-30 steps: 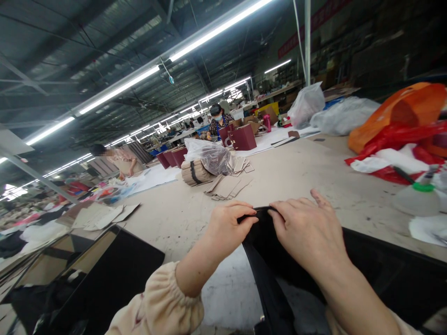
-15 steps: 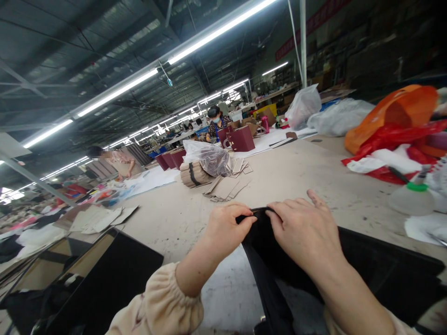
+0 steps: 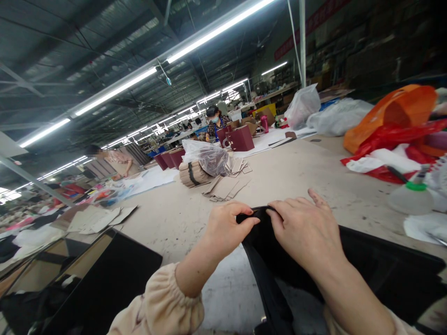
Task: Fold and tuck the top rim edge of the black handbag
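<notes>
A black box (image 3: 380,270) stands open in front of me on the worktable (image 3: 300,177). My left hand (image 3: 226,230) pinches its far top corner from the left, fingers curled over the black edge. From the right, my right hand (image 3: 307,232) presses down on the same corner, its fingers bent over the rim and the thumb out. The two hands nearly touch at the corner. A cream sleeve covers my left forearm.
Another black box (image 3: 104,284) lies at lower left. Stacked cardboard pieces (image 3: 223,186) and a clear plastic bag (image 3: 207,156) sit mid-table. Orange and red bags (image 3: 398,121) and a green-capped bottle (image 3: 412,195) are at right. Maroon boxes (image 3: 240,138) and other people stand farther back.
Both hands stay clamped on the box corner. The view has drifted slightly, with the left fingers curling a bit tighter over the edge.
</notes>
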